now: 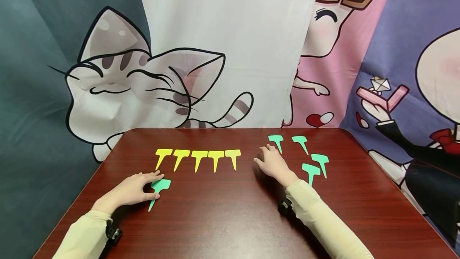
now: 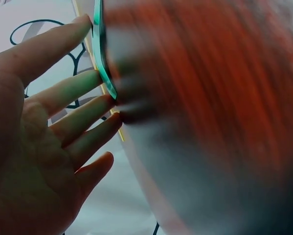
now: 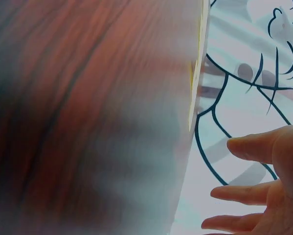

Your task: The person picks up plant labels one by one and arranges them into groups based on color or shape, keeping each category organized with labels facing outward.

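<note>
My left hand (image 1: 131, 189) lies over a green T-shaped plant label (image 1: 161, 185) at the table's left. Its thumb and fingertips, nearly straight, touch the label, which lies with its pointed stem toward me. In the left wrist view this label (image 2: 98, 44) shows edge-on beside the fingertips. My right hand (image 1: 274, 163) hovers above the table with extended fingers, holding nothing, close to another green plant label (image 1: 276, 139). In the right wrist view the right hand (image 3: 263, 186) shows spread fingers and an empty palm side.
Several yellow plant labels (image 1: 199, 155) form a row at the middle left of the brown table (image 1: 223, 219). More green labels, such as one (image 1: 320, 159) at the right, lie loosely scattered. A cartoon-printed cloth (image 1: 233, 31) hangs behind the table.
</note>
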{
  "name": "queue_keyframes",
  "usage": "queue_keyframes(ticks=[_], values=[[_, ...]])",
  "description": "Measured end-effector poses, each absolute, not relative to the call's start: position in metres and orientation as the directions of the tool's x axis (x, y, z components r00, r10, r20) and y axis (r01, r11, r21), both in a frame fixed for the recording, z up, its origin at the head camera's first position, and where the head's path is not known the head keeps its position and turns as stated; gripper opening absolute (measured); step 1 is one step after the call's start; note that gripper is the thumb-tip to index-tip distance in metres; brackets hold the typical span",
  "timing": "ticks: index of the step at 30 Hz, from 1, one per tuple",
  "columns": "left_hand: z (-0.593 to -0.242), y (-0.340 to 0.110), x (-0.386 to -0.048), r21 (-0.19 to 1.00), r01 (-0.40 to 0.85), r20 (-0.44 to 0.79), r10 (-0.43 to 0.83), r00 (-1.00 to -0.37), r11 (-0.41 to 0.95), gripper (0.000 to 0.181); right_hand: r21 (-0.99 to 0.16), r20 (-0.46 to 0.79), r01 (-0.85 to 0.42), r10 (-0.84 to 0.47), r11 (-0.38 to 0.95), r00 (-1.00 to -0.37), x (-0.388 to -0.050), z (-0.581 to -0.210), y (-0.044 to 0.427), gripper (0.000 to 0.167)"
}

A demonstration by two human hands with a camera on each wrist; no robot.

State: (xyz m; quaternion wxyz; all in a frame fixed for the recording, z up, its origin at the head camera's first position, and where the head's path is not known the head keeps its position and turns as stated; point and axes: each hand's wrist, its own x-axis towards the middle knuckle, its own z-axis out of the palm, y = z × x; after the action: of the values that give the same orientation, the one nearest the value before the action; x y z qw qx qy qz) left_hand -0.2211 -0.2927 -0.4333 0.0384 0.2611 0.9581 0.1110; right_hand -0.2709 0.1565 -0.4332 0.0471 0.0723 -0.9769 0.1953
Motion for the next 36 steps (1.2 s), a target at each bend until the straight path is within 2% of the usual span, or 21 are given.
queue_keyframes(ticks=[11,20,36], values=[[-0.433,-0.292,-0.221,0.243,0.490,-0.027,0.511,-0.859,0.837,0.064,-0.346,0.116,-0.125,-0.090,0.930,-0.989,-0.261,-0.425,0.190,0.053],[-0.431,-0.291,-0.222,0.243,0.487,-0.021,0.507,-0.862,0.839,0.066,-0.289,0.183,-0.118,-0.067,0.950,-0.981,-0.254,-0.425,0.225,0.047],[-0.433,-0.291,-0.223,0.245,0.465,-0.029,0.485,-0.874,0.851,0.067,-0.283,0.129,0.015,0.053,0.959,-0.990,-0.242,-0.429,0.273,0.041]])
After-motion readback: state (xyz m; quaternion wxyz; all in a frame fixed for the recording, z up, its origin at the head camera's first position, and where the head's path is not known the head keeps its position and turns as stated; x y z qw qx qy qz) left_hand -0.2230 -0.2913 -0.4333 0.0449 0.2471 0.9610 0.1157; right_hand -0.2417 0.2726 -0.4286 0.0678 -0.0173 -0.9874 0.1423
